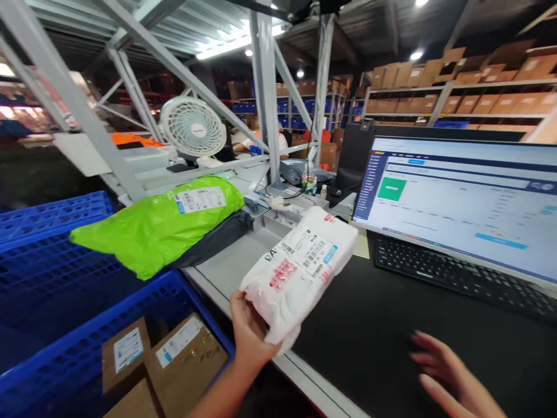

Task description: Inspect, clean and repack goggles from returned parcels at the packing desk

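Note:
My left hand [248, 334] grips the near end of a white plastic parcel [300, 267] with a barcode label and red print, holding it above the black desk mat [369, 331]. My right hand [452, 377] hovers low at the right over the mat, fingers spread and slightly blurred, holding nothing. A black keyboard [452, 276] lies just beyond it, below a monitor [461, 197] showing a form with a green box.
A green parcel [161, 223] lies on a dark one across the blue crate wall [56, 255] at left. Cardboard boxes [174, 360] fill the blue bin below. A white fan [194, 128], steel posts, and another person sit behind. Shelves of cartons stand at the right rear.

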The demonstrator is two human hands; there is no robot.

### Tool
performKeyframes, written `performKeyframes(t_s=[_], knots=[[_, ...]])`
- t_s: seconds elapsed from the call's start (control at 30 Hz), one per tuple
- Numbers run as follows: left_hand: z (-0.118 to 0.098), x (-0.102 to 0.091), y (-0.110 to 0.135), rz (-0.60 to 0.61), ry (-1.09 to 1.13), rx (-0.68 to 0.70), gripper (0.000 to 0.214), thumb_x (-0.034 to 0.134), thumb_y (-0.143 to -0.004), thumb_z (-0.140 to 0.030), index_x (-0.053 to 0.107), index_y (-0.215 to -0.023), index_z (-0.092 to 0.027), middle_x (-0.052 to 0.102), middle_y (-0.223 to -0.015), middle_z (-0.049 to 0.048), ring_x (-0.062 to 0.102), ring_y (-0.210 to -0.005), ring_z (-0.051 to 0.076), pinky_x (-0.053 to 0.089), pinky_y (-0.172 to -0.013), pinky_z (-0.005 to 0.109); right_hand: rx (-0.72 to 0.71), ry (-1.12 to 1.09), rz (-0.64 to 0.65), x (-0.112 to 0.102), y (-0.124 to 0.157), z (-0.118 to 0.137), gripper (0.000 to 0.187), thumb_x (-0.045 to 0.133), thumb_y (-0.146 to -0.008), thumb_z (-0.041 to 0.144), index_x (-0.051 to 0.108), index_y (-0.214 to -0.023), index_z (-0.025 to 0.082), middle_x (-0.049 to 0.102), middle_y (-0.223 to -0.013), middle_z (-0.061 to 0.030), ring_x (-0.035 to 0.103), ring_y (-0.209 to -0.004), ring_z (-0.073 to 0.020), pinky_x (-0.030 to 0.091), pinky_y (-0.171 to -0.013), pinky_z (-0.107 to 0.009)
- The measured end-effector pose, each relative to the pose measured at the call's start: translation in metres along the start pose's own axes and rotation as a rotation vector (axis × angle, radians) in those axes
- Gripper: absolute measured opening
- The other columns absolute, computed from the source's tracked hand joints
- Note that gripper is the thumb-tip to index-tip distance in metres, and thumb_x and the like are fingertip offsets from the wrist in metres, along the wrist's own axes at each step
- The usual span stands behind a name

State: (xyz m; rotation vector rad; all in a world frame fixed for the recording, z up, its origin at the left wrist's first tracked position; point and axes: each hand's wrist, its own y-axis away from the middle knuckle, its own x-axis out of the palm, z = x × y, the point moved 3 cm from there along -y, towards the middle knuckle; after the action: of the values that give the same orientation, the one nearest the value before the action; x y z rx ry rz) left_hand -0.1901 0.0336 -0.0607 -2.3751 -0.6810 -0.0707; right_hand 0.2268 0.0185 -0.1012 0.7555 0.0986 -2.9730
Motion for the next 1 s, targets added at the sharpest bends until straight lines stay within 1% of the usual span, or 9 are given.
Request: performKeyframes(t_s=[0.13,0.3,0.37,0.47,0.57,0.63,0.8,0.9,1.0], knots=[[-0.010,0.068,0.039,0.131,0.057,0.085,0.111,0.092,-0.048,-0.046,0.033,-0.141,-0.031,0.047,-0.137,0.0141,0.058,-0.121,0.036,0.050,-0.105,0.057,-0.128,-0.615,0.391,0.076,-0.032,0.098,0.122,0.072,-0.064,0.083,0.019,-0.160,0.031,0.026,-0.166,-0.0185,0.041,-0.145,-0.0390,0.038,-0.113,-0.060],[-0.009,0.093,0.057,0.455,-0.135,0.367,0.103,0.086,-0.054,-0.070,0.040,-0.135,-0.024,0.042,-0.143,0.0199,0.049,-0.132,0.042,0.037,-0.113,0.068,-0.012,-1.046,0.383,0.066,-0.082,0.143,0.077,0.079,-0.069,0.059,0.059,-0.130,0.016,0.063,-0.137,-0.0209,0.056,-0.130,-0.0409,0.042,-0.111,-0.059],[-0.003,0.090,0.041,0.604,-0.159,0.373,0.098,0.075,-0.060,-0.082,0.044,-0.133,-0.024,0.045,-0.142,0.0193,0.049,-0.133,0.042,0.025,-0.117,0.071,-0.030,-0.975,0.404,0.035,-0.089,0.140,0.078,0.085,-0.067,0.043,0.056,-0.134,0.017,0.064,-0.136,-0.0191,0.060,-0.126,-0.0385,0.045,-0.108,-0.057],[0.006,0.093,-0.009,0.625,-0.076,0.132,0.092,0.068,-0.072,-0.079,0.039,-0.142,-0.026,0.039,-0.152,0.0198,0.037,-0.145,0.040,0.025,-0.120,0.066,-0.035,-0.762,0.475,-0.014,-0.086,0.133,0.094,0.088,-0.064,0.027,0.043,-0.147,0.021,0.059,-0.144,-0.0160,0.058,-0.129,-0.0348,0.046,-0.109,-0.054],[0.006,0.121,-0.061,0.664,0.117,-0.151,0.093,0.064,-0.074,-0.081,0.037,-0.143,-0.024,0.038,-0.154,0.0214,0.036,-0.146,0.041,0.028,-0.119,0.063,0.014,-0.550,0.616,-0.047,-0.076,0.136,0.095,0.085,-0.068,0.024,0.040,-0.152,0.021,0.056,-0.147,-0.0133,0.056,-0.132,-0.0328,0.046,-0.110,-0.050],[0.005,0.151,-0.077,0.912,0.146,-0.350,0.093,0.068,-0.072,-0.077,0.040,-0.143,-0.024,0.039,-0.155,0.0209,0.038,-0.145,0.042,0.030,-0.118,0.062,0.038,-0.389,0.675,-0.060,-0.069,0.141,0.096,0.085,-0.068,0.025,0.041,-0.153,0.022,0.058,-0.146,-0.0106,0.055,-0.132,-0.0314,0.046,-0.111,-0.046],[0.008,0.204,-0.043,1.504,0.219,-0.675,0.115,0.088,-0.058,-0.058,0.030,-0.152,-0.025,0.047,-0.151,0.0175,0.050,-0.134,0.040,0.041,-0.111,0.057,0.169,0.001,0.705,-0.068,-0.053,0.137,0.097,0.090,-0.061,0.026,0.048,-0.149,0.023,0.068,-0.131,-0.0053,0.065,-0.119,-0.0300,0.053,-0.102,-0.039],[0.018,0.209,-0.011,1.475,0.280,-0.764,0.112,0.089,-0.055,-0.054,0.034,-0.147,-0.022,0.052,-0.145,0.0167,0.055,-0.127,0.038,0.047,-0.104,0.050,0.216,0.127,0.618,-0.070,-0.044,0.121,0.097,0.092,-0.058,0.037,0.054,-0.145,0.022,0.066,-0.135,-0.0071,0.064,-0.120,-0.0313,0.051,-0.104,-0.040],[0.024,0.201,0.004,1.326,0.305,-0.805,0.096,0.087,-0.058,-0.052,0.043,-0.138,-0.023,0.058,-0.135,0.0138,0.060,-0.117,0.035,0.052,-0.094,0.042,0.182,0.184,0.272,-0.094,-0.029,0.101,0.078,0.079,-0.073,0.053,0.059,-0.141,0.020,0.065,-0.137,-0.0113,0.063,-0.123,-0.0303,0.048,-0.108,-0.043]])
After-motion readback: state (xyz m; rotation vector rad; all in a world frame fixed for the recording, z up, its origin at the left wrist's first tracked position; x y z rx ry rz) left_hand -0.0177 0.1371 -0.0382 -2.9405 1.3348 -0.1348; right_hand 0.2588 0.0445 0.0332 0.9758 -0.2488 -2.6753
